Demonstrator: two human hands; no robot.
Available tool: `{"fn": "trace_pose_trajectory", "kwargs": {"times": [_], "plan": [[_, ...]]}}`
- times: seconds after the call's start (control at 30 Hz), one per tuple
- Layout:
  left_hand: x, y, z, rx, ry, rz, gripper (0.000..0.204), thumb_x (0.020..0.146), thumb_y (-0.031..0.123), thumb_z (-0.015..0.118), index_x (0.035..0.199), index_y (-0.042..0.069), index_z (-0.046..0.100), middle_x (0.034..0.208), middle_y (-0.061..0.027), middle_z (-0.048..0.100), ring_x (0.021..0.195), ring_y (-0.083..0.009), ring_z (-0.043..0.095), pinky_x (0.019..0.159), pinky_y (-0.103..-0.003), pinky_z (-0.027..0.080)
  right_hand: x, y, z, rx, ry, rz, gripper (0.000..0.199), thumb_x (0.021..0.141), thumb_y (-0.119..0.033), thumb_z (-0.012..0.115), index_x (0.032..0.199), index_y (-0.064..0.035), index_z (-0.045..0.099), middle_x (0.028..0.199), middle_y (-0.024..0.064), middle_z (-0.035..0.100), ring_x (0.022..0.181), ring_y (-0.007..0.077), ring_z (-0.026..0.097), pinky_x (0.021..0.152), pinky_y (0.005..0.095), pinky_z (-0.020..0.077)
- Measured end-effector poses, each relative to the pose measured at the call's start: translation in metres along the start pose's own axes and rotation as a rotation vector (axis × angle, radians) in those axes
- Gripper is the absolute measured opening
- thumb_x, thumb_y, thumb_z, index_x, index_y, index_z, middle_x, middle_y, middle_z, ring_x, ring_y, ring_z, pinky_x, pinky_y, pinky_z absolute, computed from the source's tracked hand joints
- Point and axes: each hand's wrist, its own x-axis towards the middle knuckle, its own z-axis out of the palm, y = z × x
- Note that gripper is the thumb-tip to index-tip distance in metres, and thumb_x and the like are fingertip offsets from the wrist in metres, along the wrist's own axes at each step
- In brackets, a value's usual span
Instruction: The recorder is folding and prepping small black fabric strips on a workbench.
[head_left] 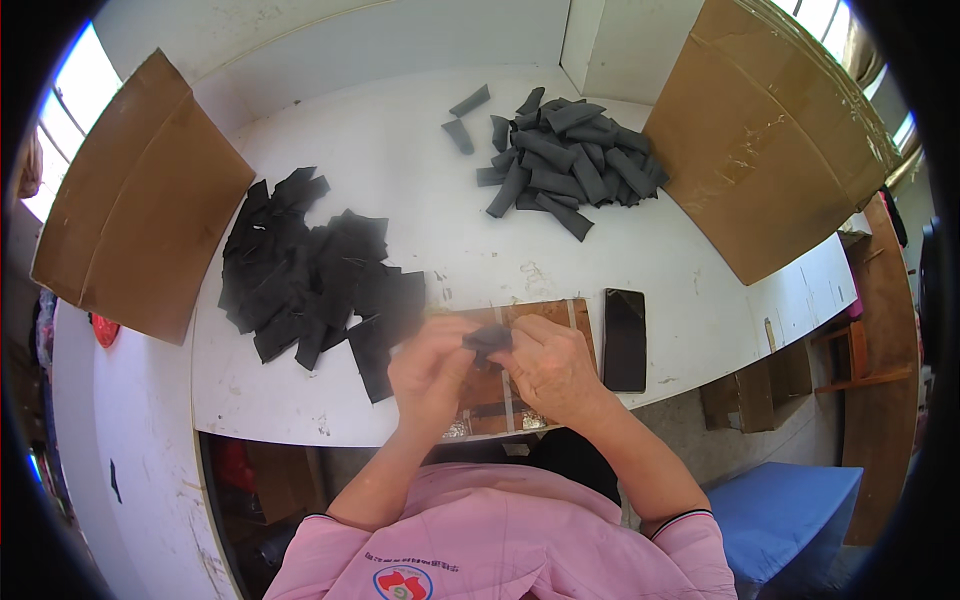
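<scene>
Between my two hands is a small dark grey fabric piece [487, 341], bunched or folded, above a brown board [535, 421] at the table's front edge. My right hand [550, 365] pinches its right side. My left hand [428, 372], slightly blurred, has its fingertips closed on the left side. To the left lies a loose heap of flat black fabric pieces [300, 275], one of them reaching close to my left hand. Farther off, right of centre, is a pile of rolled or folded dark grey fabric tubes [570, 160]; how each is made is too small to tell.
Brown cardboard panels stand at the left [145, 200] and right [770, 140] of the white table [450, 240]. A black phone [625, 340] lies right of the board. Two stray tubes [463, 118] sit near the back. A blue covered stool [785, 520] stands below right.
</scene>
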Motion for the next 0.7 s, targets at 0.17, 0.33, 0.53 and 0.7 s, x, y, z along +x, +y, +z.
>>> {"fn": "trace_pose_trajectory", "kwargs": {"times": [0.17,0.33,0.53,0.7], "plan": [[0.014,0.024,0.005,-0.205,-0.045,-0.331,0.013,0.082,0.009,0.054,0.087,-0.002,0.058,0.087,-0.0115,0.060,0.080,-0.0167,0.054,0.071,-0.027,0.043,0.008,-0.005,-0.006,0.000,0.060,0.003,0.016,0.071,-0.018,0.061,0.073,-0.0036,0.056,0.064,0.0053,0.051,0.059,0.0216,0.053,0.049,0.0321,0.0413],[0.021,0.020,0.004,0.290,-0.259,-0.132,0.017,0.084,0.009,0.050,0.086,-0.004,0.061,0.089,-0.0117,0.060,0.080,-0.0157,0.056,0.073,-0.026,0.044,-0.001,0.019,0.016,0.185,0.039,-0.019,0.016,0.073,-0.018,0.059,0.079,-0.0034,0.056,0.065,0.0060,0.052,0.061,0.0226,0.053,0.050,0.0341,0.0424],[0.007,0.014,-0.003,0.025,-0.191,-0.278,0.021,0.085,0.010,0.048,0.093,-0.006,0.058,0.091,-0.0111,0.061,0.085,-0.0150,0.056,0.079,-0.026,0.043,-0.007,0.007,0.010,0.110,0.006,0.032,0.011,0.077,-0.010,0.055,0.077,0.0002,0.055,0.068,0.0138,0.052,0.060,0.0304,0.050,0.053,0.0369,0.0417],[-0.008,0.008,-0.004,-0.095,-0.092,-0.366,0.022,0.085,0.012,0.049,0.094,-0.006,0.058,0.093,-0.0127,0.060,0.087,-0.0160,0.056,0.081,-0.028,0.043,-0.010,0.008,0.014,0.056,-0.004,-0.033,0.014,0.075,-0.015,0.057,0.080,-0.0019,0.056,0.068,0.0103,0.052,0.061,0.0270,0.052,0.050,0.0356,0.0421]]}}
